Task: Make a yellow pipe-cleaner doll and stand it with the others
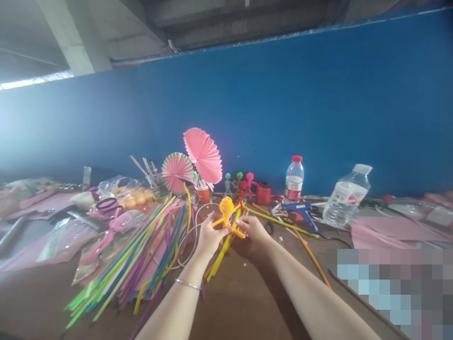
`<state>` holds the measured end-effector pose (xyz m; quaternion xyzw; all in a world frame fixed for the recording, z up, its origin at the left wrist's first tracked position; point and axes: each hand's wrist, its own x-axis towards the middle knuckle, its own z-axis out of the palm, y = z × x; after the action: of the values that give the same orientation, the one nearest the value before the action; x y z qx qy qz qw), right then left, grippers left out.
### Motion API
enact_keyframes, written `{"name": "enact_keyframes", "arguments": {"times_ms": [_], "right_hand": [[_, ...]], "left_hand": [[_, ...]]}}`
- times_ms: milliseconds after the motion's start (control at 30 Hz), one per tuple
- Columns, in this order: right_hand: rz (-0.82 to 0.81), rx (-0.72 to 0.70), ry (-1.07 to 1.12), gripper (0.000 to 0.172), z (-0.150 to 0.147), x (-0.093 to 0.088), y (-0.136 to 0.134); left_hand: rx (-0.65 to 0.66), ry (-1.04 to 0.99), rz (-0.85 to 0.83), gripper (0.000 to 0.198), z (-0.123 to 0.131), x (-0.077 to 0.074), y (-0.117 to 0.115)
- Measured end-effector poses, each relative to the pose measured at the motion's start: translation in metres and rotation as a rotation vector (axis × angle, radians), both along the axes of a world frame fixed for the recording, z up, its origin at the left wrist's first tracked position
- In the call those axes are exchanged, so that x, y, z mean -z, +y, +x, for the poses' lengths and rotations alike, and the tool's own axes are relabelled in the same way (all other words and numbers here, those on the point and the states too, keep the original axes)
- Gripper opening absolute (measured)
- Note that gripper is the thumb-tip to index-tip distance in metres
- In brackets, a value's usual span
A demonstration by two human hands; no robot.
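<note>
Two bare forearms come up from the bottom edge, the left one (pixel 180 297) wearing a thin silver bangle (pixel 188 284), the right one (pixel 307 283) slanting in from five o'clock. And they meet at the fuzzy yellow figure (pixel 226 207), round-headed and upright, raised over the table (pixel 244 302) near centre! Left hand (pixel 209 236) at seven o'clock of it, thumb and fingers pinching its body. Right hand (pixel 254 229) at four, fingertips bunched by its lower limbs; whether they grip one, I cannot tell.

Yellow strips (pixel 219 263) at six, just below the hands. Out to eight, what a spread: a big bundle of coloured strips (pixel 138 259), green, purple, blue and yellow.

Round to ten, a green-rimmed pleated fan (pixel 177 174); at eleven, a larger pink fan (pixel 202 155) stands taller. One o'clock brings a little cluster of fuzzy figures (pixel 249 178), pink, red, green and pale blue, with a red container (pixel 264 193) just beside.

Three o'clock now: blue glue gun (pixel 300 210) lying down, red-capped bottle (pixel 294 186) upright behind it, white-capped bottle (pixel 347 198) leaning farther out. Behind everything, across twelve, runs a blue wall (pixel 283 108).
</note>
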<state>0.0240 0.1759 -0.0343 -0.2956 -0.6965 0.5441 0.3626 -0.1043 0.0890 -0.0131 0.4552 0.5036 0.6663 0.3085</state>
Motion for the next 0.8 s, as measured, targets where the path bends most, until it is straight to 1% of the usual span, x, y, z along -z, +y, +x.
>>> {"name": "enact_keyframes", "arguments": {"times_ms": [67,100,167,233,300,367,433,500,567,633,667,733,800], "right_hand": [[-0.014,-0.01,-0.006,0.035,-0.002,0.002,-0.001],[0.02,0.01,-0.016,0.033,-0.003,0.002,-0.004],[0.146,0.054,-0.063,0.028,-0.006,0.0,-0.013],[0.323,0.07,-0.146,0.024,-0.009,-0.004,-0.023],[0.48,0.044,-0.242,0.021,-0.011,-0.007,-0.033],[0.62,0.043,-0.354,0.017,-0.013,-0.009,-0.041],[0.76,0.097,-0.452,0.014,-0.013,-0.01,-0.046],[0.888,0.178,-0.492,0.013,-0.012,-0.01,-0.049],[0.971,0.25,-0.463,0.016,-0.01,-0.012,-0.049],[0.981,0.298,-0.404,0.022,-0.007,-0.013,-0.048],[0.953,0.308,-0.367,0.025,-0.006,-0.014,-0.047],[0.837,0.287,-0.279,0.029,-0.005,-0.014,-0.043],[0.646,0.247,-0.18,0.03,-0.005,-0.012,-0.038]], "left_hand": [[-0.013,-0.156,0.034,0.031,0.0,0.001,0.001],[-0.039,-0.218,0.055,0.03,0.0,0.001,0.002],[-0.122,-0.29,0.103,0.029,-0.002,0.002,0.004],[-0.222,-0.292,0.149,0.029,-0.004,0.002,0.006],[-0.324,-0.219,0.16,0.031,-0.007,0.002,0.006],[-0.425,-0.078,0.135,0.031,-0.007,0.0,0.004],[-0.494,0.107,0.113,0.025,-0.005,-0.002,0.0],[-0.505,0.271,0.106,0.018,-0.002,-0.003,-0.004],[-0.476,0.375,0.091,0.013,0.0,-0.004,-0.007],[-0.439,0.42,0.067,0.013,0.0,-0.003,-0.007],[-0.42,0.422,0.055,0.014,-0.001,-0.002,-0.007],[-0.379,0.38,0.037,0.016,-0.002,0.0,-0.005],[-0.336,0.291,0.016,0.019,-0.004,0.002,-0.002]]}}
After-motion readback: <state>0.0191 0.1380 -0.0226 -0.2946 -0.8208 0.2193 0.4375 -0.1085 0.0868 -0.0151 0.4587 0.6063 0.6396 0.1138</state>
